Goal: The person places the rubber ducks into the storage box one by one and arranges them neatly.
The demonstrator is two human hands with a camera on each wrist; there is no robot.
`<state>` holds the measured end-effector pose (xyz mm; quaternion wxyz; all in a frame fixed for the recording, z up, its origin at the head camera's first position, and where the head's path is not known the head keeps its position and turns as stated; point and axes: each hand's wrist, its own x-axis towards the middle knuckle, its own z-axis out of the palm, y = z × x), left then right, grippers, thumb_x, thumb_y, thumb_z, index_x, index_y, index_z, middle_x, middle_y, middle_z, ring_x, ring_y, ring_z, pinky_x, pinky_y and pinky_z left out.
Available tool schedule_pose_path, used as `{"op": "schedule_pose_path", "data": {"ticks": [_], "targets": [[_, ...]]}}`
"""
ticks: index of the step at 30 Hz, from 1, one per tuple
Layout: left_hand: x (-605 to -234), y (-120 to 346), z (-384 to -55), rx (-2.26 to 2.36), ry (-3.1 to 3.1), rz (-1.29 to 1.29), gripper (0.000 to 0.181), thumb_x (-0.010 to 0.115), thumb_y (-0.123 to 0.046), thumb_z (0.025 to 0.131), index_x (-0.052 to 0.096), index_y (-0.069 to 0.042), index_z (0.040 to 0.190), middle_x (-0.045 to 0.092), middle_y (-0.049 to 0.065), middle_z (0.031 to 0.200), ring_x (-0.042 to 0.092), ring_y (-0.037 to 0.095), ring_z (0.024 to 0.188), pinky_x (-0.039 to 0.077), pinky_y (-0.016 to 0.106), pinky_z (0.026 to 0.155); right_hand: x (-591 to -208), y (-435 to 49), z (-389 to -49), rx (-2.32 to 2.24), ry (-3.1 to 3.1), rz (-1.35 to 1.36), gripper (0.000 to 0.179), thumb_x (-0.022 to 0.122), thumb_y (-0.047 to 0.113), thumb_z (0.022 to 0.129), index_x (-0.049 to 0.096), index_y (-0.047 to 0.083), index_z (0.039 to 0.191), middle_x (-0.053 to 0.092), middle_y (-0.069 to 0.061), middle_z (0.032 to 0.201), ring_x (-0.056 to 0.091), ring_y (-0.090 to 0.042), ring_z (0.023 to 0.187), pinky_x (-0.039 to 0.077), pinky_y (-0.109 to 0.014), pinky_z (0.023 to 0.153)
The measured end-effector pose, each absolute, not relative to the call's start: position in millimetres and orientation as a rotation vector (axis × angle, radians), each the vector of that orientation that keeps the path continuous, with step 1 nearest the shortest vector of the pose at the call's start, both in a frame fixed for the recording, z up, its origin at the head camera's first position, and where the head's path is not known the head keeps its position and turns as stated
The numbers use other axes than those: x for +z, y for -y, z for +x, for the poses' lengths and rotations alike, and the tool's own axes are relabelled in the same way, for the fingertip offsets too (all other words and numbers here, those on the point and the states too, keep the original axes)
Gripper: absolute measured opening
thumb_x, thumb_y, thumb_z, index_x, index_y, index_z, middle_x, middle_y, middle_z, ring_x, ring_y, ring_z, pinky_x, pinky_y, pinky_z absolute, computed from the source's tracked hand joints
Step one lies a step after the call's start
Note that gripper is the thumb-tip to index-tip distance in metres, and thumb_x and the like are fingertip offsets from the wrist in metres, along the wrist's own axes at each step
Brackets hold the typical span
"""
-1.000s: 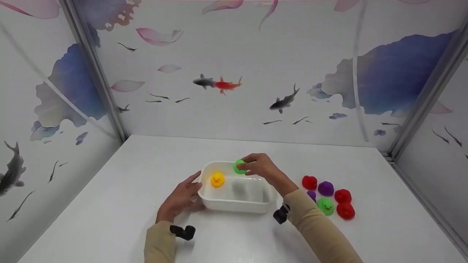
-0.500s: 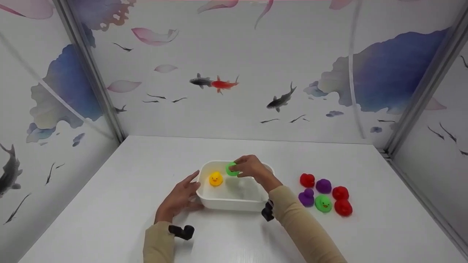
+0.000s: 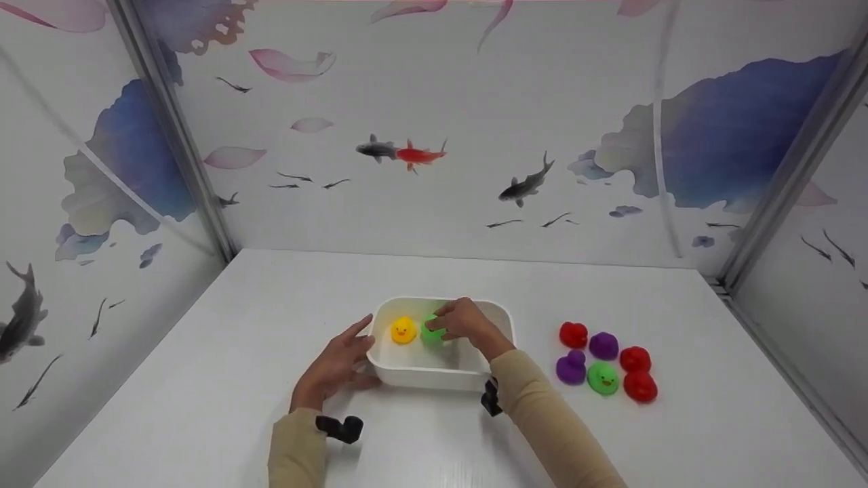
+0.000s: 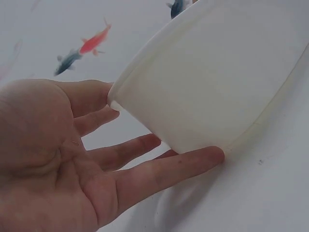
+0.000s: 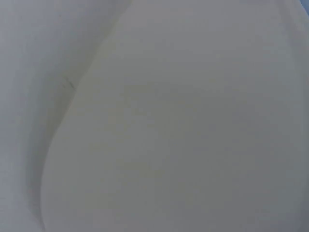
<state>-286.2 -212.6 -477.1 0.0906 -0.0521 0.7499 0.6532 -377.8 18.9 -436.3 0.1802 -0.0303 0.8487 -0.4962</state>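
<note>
A white plastic tub (image 3: pixel 434 379) stands on the table with a yellow rubber duck (image 3: pixel 403 331) at its left inside. Beside that duck, my right hand (image 3: pixel 468 321) pinches a green rubber duck (image 3: pixel 431 335) low in the tub, partly covering it. My left hand (image 3: pixel 335 364) touches the tub's left end. In the left wrist view, the fingers of that hand (image 4: pixel 63 154) are extended, tips against the tub's outer wall (image 4: pixel 217 72). Only the tub's wall (image 5: pixel 169 116) fills the right wrist view; the right hand is hidden there.
Right of the tub lies a group of rubber ducks: another green duck (image 3: pixel 603 378), purple ducks (image 3: pixel 571 369) and several red ones (image 3: pixel 640 385). The white table (image 3: pixel 420 440) is enclosed by printed wall panels (image 3: pixel 434 88) at the back and sides.
My right hand has moved left and lowered the green duck into the tub beside the yellow one. The left hand has stayed at the tub's left end.
</note>
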Motion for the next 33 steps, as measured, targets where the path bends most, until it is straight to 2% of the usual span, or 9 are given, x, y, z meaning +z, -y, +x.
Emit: {"op": "schedule_pose_path", "data": {"ticks": [5, 14, 21, 26, 33], "targets": [[-477, 212, -284, 1.929, -2.249, -0.156, 0.061, 0.054, -0.03, 0.104, 0.028, -0.026, 0.159, 0.042, 0.022, 0.156, 0.059, 0.038, 0.128, 0.059, 0.051, 0.091, -441, -18, -375, -1.371, -2.419, -0.06, 0.042, 0.079, 0.018, 0.087, 0.067, -0.001, 0.123, 0.068, -0.015, 0.125, 0.068, -0.021, 0.096, 0.06, -0.033, 0.093], [-478, 210, -286, 1.921, -2.252, -0.152, 0.062, 0.055, -0.032, 0.103, 0.029, -0.027, 0.159, 0.042, 0.022, 0.156, 0.056, 0.04, 0.131, 0.061, 0.049, 0.089, -445, -17, -373, -1.372, -2.461, -0.029, 0.037, 0.08, 0.018, 0.086, 0.071, 0.0, 0.116, 0.071, -0.013, 0.116, 0.064, -0.018, 0.088, 0.06, -0.032, 0.089], [-476, 209, -287, 1.928, -2.241, -0.142, 0.061, 0.054, -0.031, 0.104, 0.028, -0.028, 0.159, 0.041, 0.022, 0.156, 0.057, 0.039, 0.13, 0.061, 0.048, 0.088, -440, -19, -372, -1.386, -2.435, -0.036, 0.041, 0.078, 0.019, 0.087, 0.068, 0.001, 0.123, 0.068, -0.013, 0.126, 0.066, -0.021, 0.102, 0.058, -0.034, 0.095], [-477, 211, -286, 1.944, -2.226, -0.128, 0.06, 0.051, -0.029, 0.105, 0.026, -0.026, 0.16, 0.041, 0.023, 0.156, 0.056, 0.04, 0.131, 0.061, 0.048, 0.089, -433, -28, -370, -1.467, -2.4, -0.125, 0.045, 0.077, 0.018, 0.088, 0.064, 0.0, 0.128, 0.063, -0.018, 0.134, 0.065, -0.028, 0.116, 0.055, -0.042, 0.103], [-479, 213, -289, 1.956, -2.224, -0.124, 0.059, 0.051, -0.029, 0.105, 0.027, -0.028, 0.159, 0.04, 0.021, 0.157, 0.055, 0.041, 0.133, 0.06, 0.051, 0.089, -411, -51, -357, -1.536, -2.389, -0.215, 0.044, 0.075, 0.021, 0.091, 0.064, 0.005, 0.13, 0.061, -0.016, 0.136, 0.065, -0.027, 0.114, 0.054, -0.041, 0.104]]}}
